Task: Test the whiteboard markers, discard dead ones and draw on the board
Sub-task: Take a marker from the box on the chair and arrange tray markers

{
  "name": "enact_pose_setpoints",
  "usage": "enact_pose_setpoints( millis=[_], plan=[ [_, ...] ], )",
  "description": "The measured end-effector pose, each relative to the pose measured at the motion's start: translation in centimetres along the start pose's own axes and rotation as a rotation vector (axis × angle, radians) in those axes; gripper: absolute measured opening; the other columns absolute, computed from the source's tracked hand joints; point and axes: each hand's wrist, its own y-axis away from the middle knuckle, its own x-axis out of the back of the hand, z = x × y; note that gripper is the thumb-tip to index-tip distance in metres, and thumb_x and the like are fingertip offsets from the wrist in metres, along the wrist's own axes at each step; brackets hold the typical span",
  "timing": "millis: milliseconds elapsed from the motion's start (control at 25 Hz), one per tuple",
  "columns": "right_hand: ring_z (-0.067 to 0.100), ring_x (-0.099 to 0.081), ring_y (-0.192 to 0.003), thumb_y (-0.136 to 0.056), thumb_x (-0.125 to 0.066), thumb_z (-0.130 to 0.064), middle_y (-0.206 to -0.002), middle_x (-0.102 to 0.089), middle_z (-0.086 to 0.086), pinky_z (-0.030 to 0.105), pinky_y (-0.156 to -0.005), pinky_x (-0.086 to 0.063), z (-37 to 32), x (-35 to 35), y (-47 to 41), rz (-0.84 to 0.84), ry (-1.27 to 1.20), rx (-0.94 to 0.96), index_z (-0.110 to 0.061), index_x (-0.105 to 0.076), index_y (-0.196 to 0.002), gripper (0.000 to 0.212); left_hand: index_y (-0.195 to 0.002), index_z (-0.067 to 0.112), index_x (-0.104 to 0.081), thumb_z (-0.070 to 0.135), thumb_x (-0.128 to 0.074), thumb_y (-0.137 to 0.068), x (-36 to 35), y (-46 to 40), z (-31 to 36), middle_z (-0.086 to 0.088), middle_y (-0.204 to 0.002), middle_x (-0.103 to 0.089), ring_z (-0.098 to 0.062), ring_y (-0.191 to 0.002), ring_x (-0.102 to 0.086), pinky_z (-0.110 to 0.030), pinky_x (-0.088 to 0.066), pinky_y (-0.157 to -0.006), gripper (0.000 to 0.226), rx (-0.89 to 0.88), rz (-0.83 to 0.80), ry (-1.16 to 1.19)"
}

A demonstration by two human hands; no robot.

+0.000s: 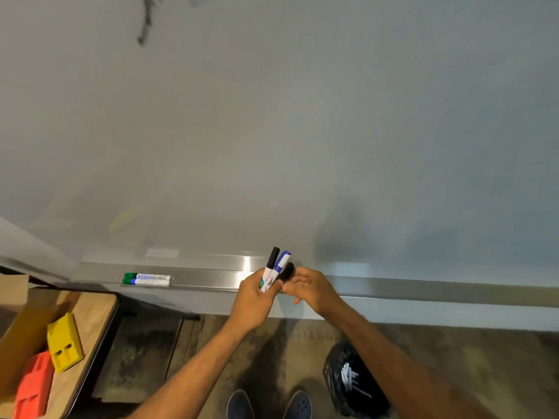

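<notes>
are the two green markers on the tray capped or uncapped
Capped: both green markers lie flat on the tray, green caps on their left ends.

Bare forearms without sleeves, and dark blue perforated shoes [269, 405] on both feet.

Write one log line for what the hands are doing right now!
left hand: grips marker bundle | right hand: pinches black cap | tray: two green markers | bin bag: on floor
</notes>
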Motion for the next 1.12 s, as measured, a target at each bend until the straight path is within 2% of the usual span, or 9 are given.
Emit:
enact_pose_setpoints(
  millis=[160, 360, 440, 560, 640, 720, 840, 960, 1120],
  plan=[
    [0.006, -0.066, -0.100, -0.086, -0.075, -0.019, -0.104, -0.069, -0.013, 0.019, -0.081, -0.054, 2.7, -0.1, 0.6, -0.067, -0.023, -0.059, -0.032, -0.062, -0.107, 0.028, -0.099, 0.012, -0.058, 0.024, -0.053, -0.102, -1.6, -0.7, -0.1, -0.003, -0.071, -0.058, -0.011, -0.061, -0.055, -0.018, -0.047, -0.057, 0.013, 0.166, -0.008, 0.258],
    [0.014, -0.071, -0.083, -0.090, -0.071, -0.021, -0.092, -0.076, 0.002, 0.022, -0.066, -0.052, 3.3, -0.3, -0.3, -0.001, -0.052, -0.062, -0.014, -0.067, -0.102, 0.015, -0.099, 0.010, -0.056, 0.027, -0.050, -0.104, -1.9, -1.3, -0.3, -0.010, -0.071, -0.059, -0.013, -0.049, -0.048, -0.024, -0.042, -0.047, 0.019, 0.302, -0.049, 0.403],
    [0.014, -0.070, -0.080, -0.090, -0.070, -0.023, -0.090, -0.075, 0.000, 0.018, -0.065, -0.051, 3.1, 0.3, -0.7, 0.016, 0.008, -0.066, -0.014, -0.067, -0.101, 0.015, -0.104, 0.013, -0.059, 0.025, -0.054, -0.102, -1.6, -1.7, -0.4, -0.009, -0.071, -0.057, -0.011, -0.048, -0.048, -0.023, -0.041, -0.045, 0.013, 0.288, 0.026, 0.406],
    [0.005, -0.062, -0.078, -0.092, -0.069, -0.024, -0.091, -0.068, -0.005, 0.008, -0.062, -0.043, 3.4, 2.0, -1.2, 0.060, 0.272, -0.051, -0.014, -0.068, -0.107, 0.018, -0.106, 0.016, -0.065, 0.019, -0.061, -0.098, -1.0, -2.7, -1.0, -0.006, -0.072, -0.060, -0.008, -0.050, -0.049, -0.019, -0.040, -0.043, 0.010, 0.279, 0.183, 0.441],
    [0.003, -0.057, -0.077, -0.091, -0.069, -0.025, -0.088, -0.064, -0.007, 0.010, -0.064, -0.038, 3.8, 3.0, -1.7, 0.051, 0.410, -0.032, -0.014, -0.071, -0.105, 0.018, -0.101, 0.013, -0.067, 0.017, -0.064, -0.096, -0.8, -3.2, -1.7, -0.010, -0.077, -0.064, -0.008, -0.051, -0.051, -0.015, -0.041, -0.046, 0.007, 0.279, 0.181, 0.398],
    [0.012, -0.056, -0.080, -0.091, -0.066, -0.024, -0.089, -0.062, 0.001, 0.020, -0.066, -0.037, 4.1, 3.5, -2.3, 0.018, 0.476, -0.033, -0.008, -0.072, -0.096, 0.018, -0.099, 0.009, -0.068, 0.017, -0.064, -0.096, -0.9, -3.6, -2.7, -0.016, -0.084, -0.067, -0.008, -0.050, -0.053, -0.011, -0.043, -0.049, 0.009, 0.267, 0.158, 0.312],
    [0.021, -0.057, -0.085, -0.095, -0.059, -0.023, -0.094, -0.060, 0.007, 0.021, -0.069, -0.037, 5.0, 3.7, -3.2, -0.003, 0.534, -0.041, -0.004, -0.070, -0.093, 0.022, -0.103, 0.006, -0.068, 0.017, -0.066, -0.095, -1.2, -4.2, -4.2, -0.012, -0.088, -0.069, -0.012, -0.067, -0.061, -0.011, -0.048, -0.058, 0.014, 0.245, 0.142, 0.210],
    [0.017, -0.059, -0.094, -0.098, -0.056, -0.024, -0.104, -0.063, 0.000, 0.014, -0.075, -0.039, 7.0, 3.4, -4.1, 0.022, 0.584, -0.024, -0.014, -0.069, -0.107, 0.019, -0.098, 0.008, -0.069, 0.019, -0.069, -0.093, -1.5, -4.9, -6.1, -0.009, -0.084, -0.068, -0.017, -0.075, -0.062, -0.019, -0.047, -0.065, 0.012, 0.246, 0.105, 0.099],
    [0.017, -0.057, -0.101, -0.100, -0.051, -0.026, -0.110, -0.066, -0.001, 0.024, -0.084, -0.043, 9.2, 1.7, -4.8, 0.117, 0.723, -0.003, -0.017, -0.068, -0.110, 0.022, -0.105, 0.014, -0.066, 0.025, -0.070, -0.092, -2.1, -5.5, -8.2, -0.006, -0.087, -0.067, -0.015, -0.069, -0.059, -0.029, -0.054, -0.061, 0.017, 0.270, 0.091, -0.101]
  ],
)
